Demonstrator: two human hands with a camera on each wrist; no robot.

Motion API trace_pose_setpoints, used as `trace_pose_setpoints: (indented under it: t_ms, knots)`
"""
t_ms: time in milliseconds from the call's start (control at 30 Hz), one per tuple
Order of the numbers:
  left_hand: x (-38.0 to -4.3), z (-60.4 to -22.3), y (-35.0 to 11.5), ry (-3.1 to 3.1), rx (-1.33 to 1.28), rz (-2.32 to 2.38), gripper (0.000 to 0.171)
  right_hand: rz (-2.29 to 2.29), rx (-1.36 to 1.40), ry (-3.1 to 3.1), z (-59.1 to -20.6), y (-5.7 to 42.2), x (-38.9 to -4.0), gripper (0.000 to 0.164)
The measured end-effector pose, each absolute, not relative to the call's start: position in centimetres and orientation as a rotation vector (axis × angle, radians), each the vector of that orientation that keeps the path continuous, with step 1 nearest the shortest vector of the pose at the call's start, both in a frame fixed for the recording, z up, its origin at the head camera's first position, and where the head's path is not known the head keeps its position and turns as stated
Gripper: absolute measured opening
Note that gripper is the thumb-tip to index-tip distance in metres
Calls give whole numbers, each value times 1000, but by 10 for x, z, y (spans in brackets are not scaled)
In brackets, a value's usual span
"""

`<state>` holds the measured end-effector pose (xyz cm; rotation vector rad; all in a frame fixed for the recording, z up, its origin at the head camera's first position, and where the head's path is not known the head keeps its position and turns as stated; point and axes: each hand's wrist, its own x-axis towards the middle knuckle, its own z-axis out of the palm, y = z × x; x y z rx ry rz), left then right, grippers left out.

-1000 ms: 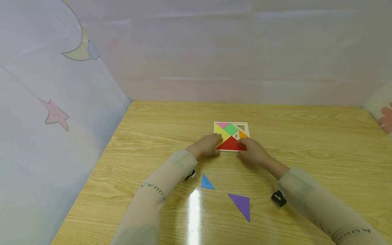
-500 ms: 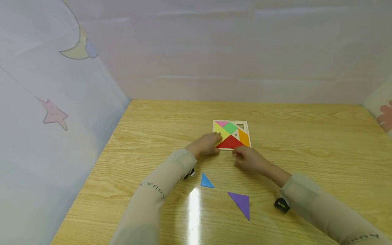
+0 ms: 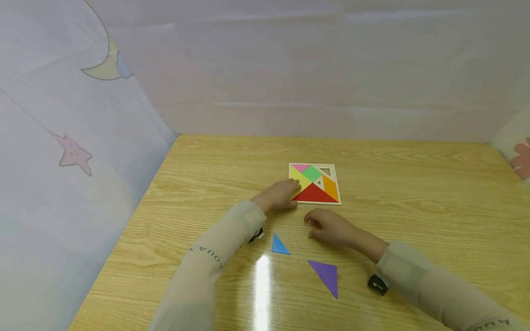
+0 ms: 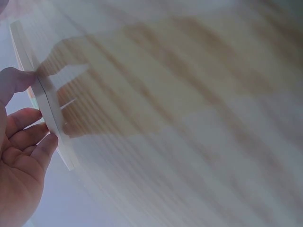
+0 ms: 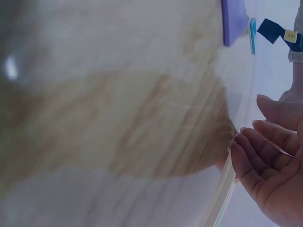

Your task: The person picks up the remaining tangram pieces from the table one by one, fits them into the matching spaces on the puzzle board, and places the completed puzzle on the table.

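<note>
A tangram tray (image 3: 333, 171) with a pale frame lies on the table. In it sit a pink piece (image 3: 300, 168), a green piece (image 3: 312, 174), a yellow piece (image 3: 296, 176), a red triangle (image 3: 315, 194) and an orange piece (image 3: 330, 187). Two bare recesses with cut-outs show in the tray. My left hand (image 3: 279, 194) holds the tray's near left corner, its fingers over the yellow piece. Below the tray, my right hand (image 3: 332, 227) hovers with fingers loosely bent and nothing in them. Nearer lie a small blue triangle (image 3: 279, 245) and a larger purple triangle (image 3: 328, 276).
The wooden table (image 3: 422, 193) meets a pale cloth backdrop (image 3: 265, 69) behind and at the left. Dark wrist devices show under both sleeves, one of them a black device (image 3: 377, 285) at the right wrist. A bright reflection lies on the near tabletop.
My right hand has left the red and orange pieces and drawn back toward the near side, just off the tray. The left hand stays at the tray's corner.
</note>
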<state>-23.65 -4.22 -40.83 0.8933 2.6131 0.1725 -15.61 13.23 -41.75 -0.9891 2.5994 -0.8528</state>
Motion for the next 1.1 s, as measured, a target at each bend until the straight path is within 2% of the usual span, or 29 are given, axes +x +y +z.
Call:
trace_pose_setpoints:
  t_ms: [1100]
  knots:
    - [-237, -410, -43, 2614, 904, 171, 52, -742, -1198, 2439, -412, 95, -143, 29]
